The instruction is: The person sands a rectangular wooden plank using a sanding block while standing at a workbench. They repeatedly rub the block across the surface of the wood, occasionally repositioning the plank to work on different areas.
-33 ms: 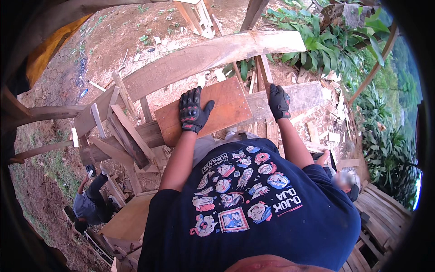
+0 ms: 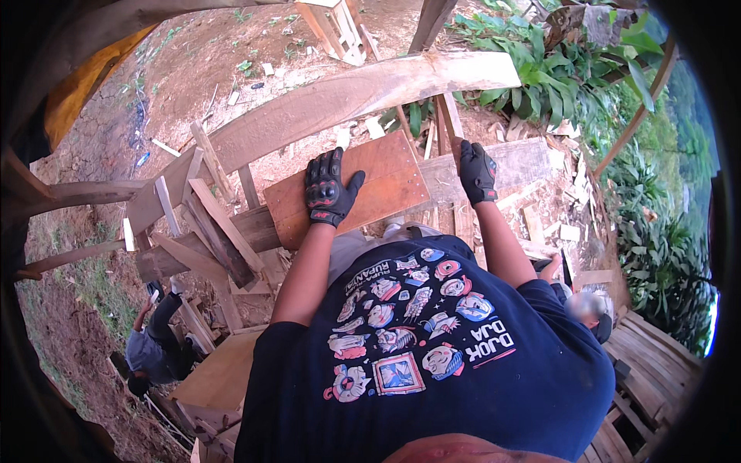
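My left hand (image 2: 328, 189), in a black glove with red marks, lies flat on a reddish-brown wooden board (image 2: 388, 179), fingers stretched out. The board rests across a long plank (image 2: 515, 164), and small dots, perhaps nail heads, show near its right end. To the right of the board, my right hand (image 2: 478, 171), gloved the same way, is closed above that plank. Its fingers are curled in, and whatever they may hold is hidden from this view.
A wide, long plank (image 2: 340, 99) runs across beyond the board. Several upright and slanted wood pieces (image 2: 224, 224) stand at the left. One person (image 2: 154, 347) is at the lower left, another (image 2: 588, 310) at the right. Wood scraps (image 2: 570, 233) litter the ground.
My right hand has turned slightly and shifted a little to the right. The left hand and the board have stayed in place.
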`<action>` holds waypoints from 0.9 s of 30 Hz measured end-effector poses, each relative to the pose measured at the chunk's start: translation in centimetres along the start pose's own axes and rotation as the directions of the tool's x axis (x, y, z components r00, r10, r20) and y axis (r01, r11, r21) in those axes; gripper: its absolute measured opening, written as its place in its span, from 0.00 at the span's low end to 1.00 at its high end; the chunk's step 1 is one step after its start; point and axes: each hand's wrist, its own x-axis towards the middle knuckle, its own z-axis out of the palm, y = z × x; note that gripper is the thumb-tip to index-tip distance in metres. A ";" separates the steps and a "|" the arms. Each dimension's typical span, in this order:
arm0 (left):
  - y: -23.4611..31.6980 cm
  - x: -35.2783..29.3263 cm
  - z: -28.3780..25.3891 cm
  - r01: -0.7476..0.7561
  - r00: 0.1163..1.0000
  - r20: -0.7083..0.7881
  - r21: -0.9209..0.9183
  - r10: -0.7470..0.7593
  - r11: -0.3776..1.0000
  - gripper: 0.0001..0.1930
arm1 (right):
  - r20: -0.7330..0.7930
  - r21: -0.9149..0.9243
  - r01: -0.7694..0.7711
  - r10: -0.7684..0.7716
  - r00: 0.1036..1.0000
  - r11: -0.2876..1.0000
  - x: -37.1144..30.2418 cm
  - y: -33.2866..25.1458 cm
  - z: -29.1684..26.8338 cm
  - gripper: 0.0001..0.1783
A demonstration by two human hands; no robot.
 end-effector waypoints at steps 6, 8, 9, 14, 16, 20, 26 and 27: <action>-0.2 0.3 0.3 -0.012 1.000 -0.005 -0.007 0.012 1.000 0.40 | 0.291 -0.224 0.545 -0.478 0.829 0.808 -4.2 -4.8 0.0 0.13; -0.1 0.5 0.2 -0.006 1.000 0.005 -0.017 0.006 1.000 0.40 | 0.369 0.003 0.740 -0.689 0.624 0.672 -6.5 -2.8 3.1 0.14; -0.2 0.4 0.2 -0.008 1.000 0.003 -0.014 0.008 1.000 0.40 | 0.349 -0.021 0.649 -0.603 0.717 0.760 -6.6 -1.1 4.4 0.15; -0.4 0.0 0.9 -0.017 0.999 -0.033 0.014 0.017 1.000 0.41 | 0.188 -0.074 0.037 -0.022 0.982 0.997 -2.7 3.3 3.0 0.29; -0.3 0.1 0.9 -0.020 0.999 -0.038 0.019 0.021 1.000 0.40 | 0.195 -0.086 -0.012 0.029 0.980 0.996 -1.9 3.8 1.2 0.32; -0.3 0.3 0.8 -0.003 1.000 -0.021 0.003 0.003 1.000 0.40 | 0.331 -0.017 0.118 -0.106 0.938 0.993 -1.1 0.0 0.4 0.34; -0.1 0.4 0.3 -0.017 1.000 -0.007 -0.008 0.017 1.000 0.40 | 0.479 0.080 0.300 -0.301 0.825 0.951 -3.4 -3.5 3.3 0.20; -0.2 0.3 0.3 -0.012 1.000 -0.011 0.000 0.012 1.000 0.40 | 0.487 0.105 0.344 -0.350 0.800 0.933 -3.7 -2.9 3.1 0.20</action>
